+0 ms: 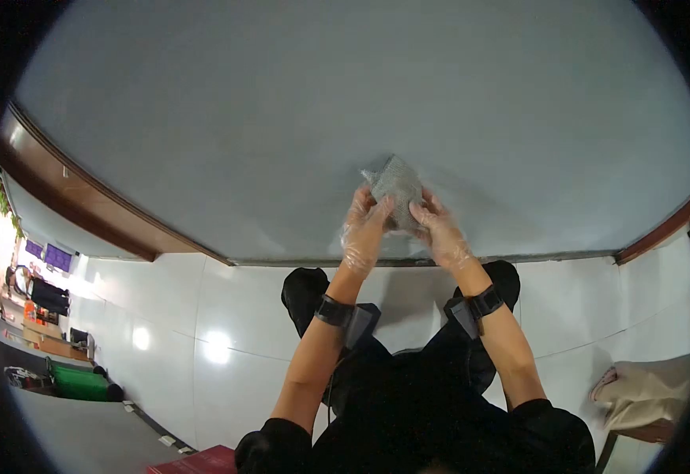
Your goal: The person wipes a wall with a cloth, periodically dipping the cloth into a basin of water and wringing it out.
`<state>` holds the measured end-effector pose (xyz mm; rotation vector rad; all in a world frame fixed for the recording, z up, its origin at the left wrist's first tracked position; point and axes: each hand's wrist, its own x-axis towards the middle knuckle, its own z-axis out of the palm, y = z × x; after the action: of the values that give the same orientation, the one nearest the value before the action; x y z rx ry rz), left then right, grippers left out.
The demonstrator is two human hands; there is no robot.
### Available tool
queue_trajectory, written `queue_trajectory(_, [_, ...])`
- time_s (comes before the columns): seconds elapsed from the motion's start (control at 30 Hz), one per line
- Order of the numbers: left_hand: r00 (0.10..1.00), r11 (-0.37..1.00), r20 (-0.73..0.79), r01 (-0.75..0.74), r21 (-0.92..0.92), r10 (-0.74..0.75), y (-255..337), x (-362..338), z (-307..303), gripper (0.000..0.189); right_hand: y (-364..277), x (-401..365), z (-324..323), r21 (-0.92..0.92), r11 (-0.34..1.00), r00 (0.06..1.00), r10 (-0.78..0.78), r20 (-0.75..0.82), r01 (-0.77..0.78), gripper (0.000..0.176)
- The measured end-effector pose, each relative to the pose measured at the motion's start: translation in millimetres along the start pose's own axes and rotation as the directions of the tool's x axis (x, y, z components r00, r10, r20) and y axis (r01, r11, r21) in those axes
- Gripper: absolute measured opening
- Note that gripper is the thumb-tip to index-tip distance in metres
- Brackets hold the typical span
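A folded grey cloth [397, 189] with a coarse, mesh-like weave is held up between both hands, its upper corner pointing toward the grey wall. My left hand [366, 227] grips the cloth's left side, thumb pressed on its face. On the opposite side, my right hand [443, 231] pinches the lower right part, thumb on top. Clear plastic gloves cover both hands, loose at the wrists. The grey wall [345, 87] fills the view behind the cloth, and its lower edge runs just beyond my knees.
White glossy tiles form the floor [250, 359]. Brown wooden trim [84, 186] borders the wall at left. Farther left are a green bin [84, 382] and a standing person [45, 292]. Beige fabric [653, 387] lies at right; a red object [199, 461] sits at bottom left.
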<state>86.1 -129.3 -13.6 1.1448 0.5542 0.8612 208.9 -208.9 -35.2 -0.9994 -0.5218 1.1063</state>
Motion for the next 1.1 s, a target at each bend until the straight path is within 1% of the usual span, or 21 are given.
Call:
queue_trajectory(0.07, [1.000, 1.000, 0.027, 0.005, 0.019, -0.005, -7, 6, -7, 0.033, 2, -1, -4, 0.000, 1.000, 1.000, 0.019, 0.023, -0.019, 0.055])
queue_trajectory(0.13, [0.996, 0.978, 0.038, -0.088, 0.192, 0.082, -10, 11, -11, 0.036, 5, 0, -9, -0.004, 1.000, 0.999, -0.019, 0.031, 0.019, 0.053])
queue_trajectory(0.17, [0.996, 0.977, 0.042, -0.087, 0.196, 0.080, -11, 11, -14, 0.036, 5, 0, -12, 0.001, 1.000, 0.999, -0.022, 0.028, 0.022, 0.053])
queue_trajectory(0.23, [0.986, 0.984, 0.164, 0.007, 0.180, -0.037, 1, 8, -12, 0.040, 1, 0, -15, 0.029, 1.000, 0.999, -0.006, -0.039, 0.007, 0.049])
queue_trajectory(0.27, [0.985, 0.983, 0.166, 0.008, 0.183, -0.039, 1, 8, -13, 0.040, 0, 1, -16, 0.033, 0.999, 0.999, -0.007, -0.041, 0.008, 0.049])
queue_trajectory(0.33, [0.970, 0.996, 0.229, 0.075, 0.047, -0.084, 2, 5, -14, 0.044, 0, 2, -17, 0.269, 0.963, 0.997, 0.053, -0.058, -0.036, 0.043])
queue_trajectory(0.37, [0.969, 0.996, 0.231, 0.076, 0.049, -0.085, 2, 4, -13, 0.044, 0, 3, -18, 0.271, 0.962, 0.997, 0.052, -0.059, -0.034, 0.043])
queue_trajectory(0.43, [0.949, 0.999, 0.313, 0.046, 0.023, -0.051, 5, 2, -9, 0.052, 2, 5, -22, 0.317, 0.946, 0.996, 0.077, -0.036, -0.061, 0.042])
queue_trajectory(0.47, [0.949, 0.999, 0.313, 0.046, 0.023, -0.051, 5, 3, -10, 0.052, 2, 6, -23, 0.317, 0.946, 0.996, 0.077, -0.036, -0.061, 0.042])
queue_trajectory(0.53, [0.951, 0.983, 0.259, 0.142, 0.118, -0.169, 3, 5, -12, 0.065, 0, 5, -23, 0.375, 0.922, 0.995, 0.099, 0.022, -0.100, 0.041])
queue_trajectory(0.57, [0.951, 0.983, 0.260, 0.142, 0.118, -0.169, 1, 5, -12, 0.065, -1, 4, -23, 0.375, 0.922, 0.995, 0.099, 0.021, -0.099, 0.041])
queue_trajectory(0.63, [0.916, 0.957, 0.302, 0.288, -0.030, -0.266, -1, 3, -11, 0.076, -9, -3, -16, 0.379, 0.920, 0.995, 0.090, 0.033, -0.096, 0.040])
queue_trajectory(0.67, [0.915, 0.957, 0.303, 0.287, -0.029, -0.266, -3, 4, -11, 0.076, -9, -4, -16, 0.379, 0.921, 0.996, 0.088, 0.033, -0.094, 0.040])
queue_trajectory(0.73, [0.905, 0.951, 0.293, 0.301, 0.069, -0.307, -7, 7, -14, 0.080, -6, -2, -17, 0.270, 0.960, 0.998, 0.065, 0.025, -0.070, 0.040])
queue_trajectory(0.77, [0.905, 0.952, 0.294, 0.300, 0.067, -0.306, -9, 7, -15, 0.080, -7, -2, -17, 0.268, 0.961, 0.998, 0.065, 0.025, -0.069, 0.040])
queue_trajectory(0.83, [0.928, 0.952, 0.222, 0.273, 0.139, -0.299, -10, 7, -15, 0.083, -10, -2, -19, 0.149, 0.989, 0.997, -0.004, 0.071, -0.006, 0.039])
queue_trajectory(0.93, [0.947, 0.955, 0.189, 0.226, 0.190, -0.261, -9, 10, -14, 0.081, -9, 3, -19, 0.134, 0.991, 1.000, 0.005, 0.006, -0.006, 0.038])
queue_trajectory(0.97, [0.947, 0.956, 0.189, 0.224, 0.188, -0.259, -7, 11, -14, 0.081, -10, 4, -19, 0.131, 0.991, 1.000, 0.004, 0.008, -0.005, 0.038])
queue_trajectory(1.03, [0.882, 0.920, 0.288, 0.314, 0.233, -0.374, 7, 8, -8, 0.079, -14, 2, -19, 0.116, 0.993, 0.999, 0.028, 0.016, -0.030, 0.053])
queue_trajectory(1.07, [0.883, 0.922, 0.289, 0.310, 0.231, -0.370, 6, 8, -7, 0.079, -14, 3, -19, 0.113, 0.993, 1.000, 0.025, 0.018, -0.027, 0.053])
queue_trajectory(1.1, [0.880, 0.905, 0.259, 0.331, 0.269, -0.399, 3, 8, -7, 0.074, -13, 6, -20, 0.078, 0.997, 1.000, 0.006, -0.010, -0.005, 0.057])
